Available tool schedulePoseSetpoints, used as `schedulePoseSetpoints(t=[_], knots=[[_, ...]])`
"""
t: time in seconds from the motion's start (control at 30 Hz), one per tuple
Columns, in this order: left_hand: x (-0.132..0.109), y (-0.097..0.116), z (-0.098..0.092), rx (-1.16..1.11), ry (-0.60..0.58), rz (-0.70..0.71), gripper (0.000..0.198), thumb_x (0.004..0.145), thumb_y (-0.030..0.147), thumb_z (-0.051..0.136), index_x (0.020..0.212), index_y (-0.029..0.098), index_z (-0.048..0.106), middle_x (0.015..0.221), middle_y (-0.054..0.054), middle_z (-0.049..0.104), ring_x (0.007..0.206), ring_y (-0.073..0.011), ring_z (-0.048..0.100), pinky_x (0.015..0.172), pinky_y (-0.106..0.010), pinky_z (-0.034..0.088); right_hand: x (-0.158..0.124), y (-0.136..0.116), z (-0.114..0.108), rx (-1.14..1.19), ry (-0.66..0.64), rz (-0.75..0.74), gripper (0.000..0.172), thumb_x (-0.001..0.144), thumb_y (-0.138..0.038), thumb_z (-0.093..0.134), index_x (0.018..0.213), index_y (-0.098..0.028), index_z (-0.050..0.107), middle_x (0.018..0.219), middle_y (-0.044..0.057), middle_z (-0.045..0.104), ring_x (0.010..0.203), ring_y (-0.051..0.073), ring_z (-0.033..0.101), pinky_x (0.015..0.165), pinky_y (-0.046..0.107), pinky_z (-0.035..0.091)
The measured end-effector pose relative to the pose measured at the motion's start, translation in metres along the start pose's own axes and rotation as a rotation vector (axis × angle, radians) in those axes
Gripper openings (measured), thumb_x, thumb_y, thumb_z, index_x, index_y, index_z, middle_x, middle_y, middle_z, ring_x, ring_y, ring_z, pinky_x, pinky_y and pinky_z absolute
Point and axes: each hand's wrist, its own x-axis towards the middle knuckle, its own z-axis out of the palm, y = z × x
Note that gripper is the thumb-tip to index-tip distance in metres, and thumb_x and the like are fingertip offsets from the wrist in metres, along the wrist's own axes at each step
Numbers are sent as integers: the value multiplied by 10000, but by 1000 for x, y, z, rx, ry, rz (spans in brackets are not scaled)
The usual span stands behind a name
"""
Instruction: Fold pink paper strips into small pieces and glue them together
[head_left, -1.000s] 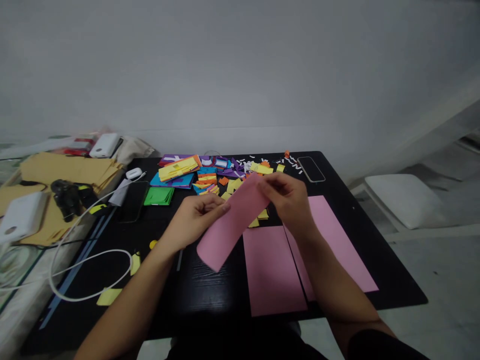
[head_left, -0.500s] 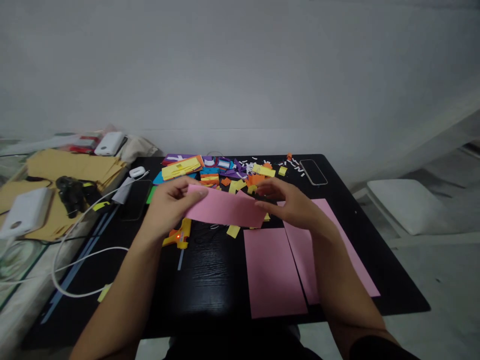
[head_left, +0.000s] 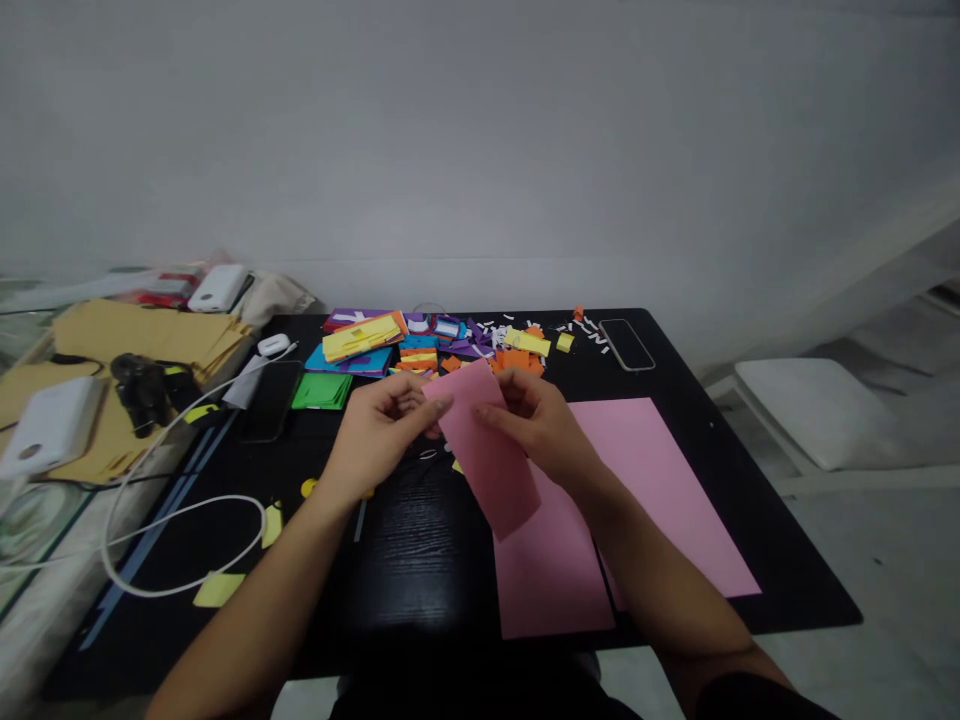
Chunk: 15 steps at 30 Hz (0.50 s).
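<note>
- A person's bare hands work with a pink paper strip [head_left: 495, 470] above the middle of a black tabletop [head_left: 420, 570], the strip slanting down toward the near edge.
- The left hand [head_left: 379, 435] pinches the strip's upper left corner between thumb and fingers.
- The right hand [head_left: 544, 425] grips the strip's opposite long side, its thumb laid flat across the pink face.
- The strip's lower end overlaps, in this view, a small pink sheet [head_left: 555, 595] lying by the tabletop's near edge; whether the two touch cannot be told.
- Just beside it, a larger pink sheet [head_left: 667, 490] stretches toward the right edge, partly hidden by the right forearm.
- Beyond the hands, yellow paper strips [head_left: 364, 336], orange paper scraps [head_left: 519, 360] and white paper bits [head_left: 592, 332] crowd the far edge.
- A smartphone [head_left: 628, 345] lies near the far right corner.
- Green folded papers [head_left: 322, 391] sit beside a dark phone [head_left: 271, 400] toward the far left corner.
- A white cable [head_left: 184, 594] loops over the left edge, its curve near a yellow paper piece [head_left: 219, 590].
- Off the right edge stands a white-seated stool [head_left: 817, 413].
</note>
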Motion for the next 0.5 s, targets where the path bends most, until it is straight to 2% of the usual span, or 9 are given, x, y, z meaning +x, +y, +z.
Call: schedulePoseSetpoints(t=[0.1,0.23,0.33,0.43,0.5], knots=[[-2,0,2,18,-45,-24,266,826,398,861,769,174,729,618,0,714,563,-128,671,566,-221,529,-2,-5,2,40,-15,14,400,776,-489,914,998,-246,687,990,38,791,914,213,757,816,363,626],[-8,-1,8,23,-90,-55,269,842,397,857,781,164,737,653,-8,724,581,-124,674,562,-210,530,-3,-6,4,-13,39,-50,367,784,-491,914,976,-244,722,960,26,797,898,198,757,830,345,619],[-10,0,9,-54,-83,-12,200,846,328,860,925,172,762,674,19,713,597,-112,684,592,-200,553,-3,-6,2,-45,61,-53,324,789,-475,914,942,-233,762,931,24,802,868,188,747,799,324,607],[-9,3,5,-79,-99,65,310,830,241,873,1119,196,772,744,21,752,670,-121,739,650,-199,595,-3,-9,-1,-6,61,-15,327,761,-464,930,934,-231,778,893,14,789,818,177,730,755,311,599],[-9,4,1,-48,-131,99,328,829,224,877,1145,204,792,818,-8,799,739,-140,775,707,-215,628,-3,-10,-2,23,46,31,329,753,-462,932,935,-232,783,876,9,777,786,170,717,726,303,592]])
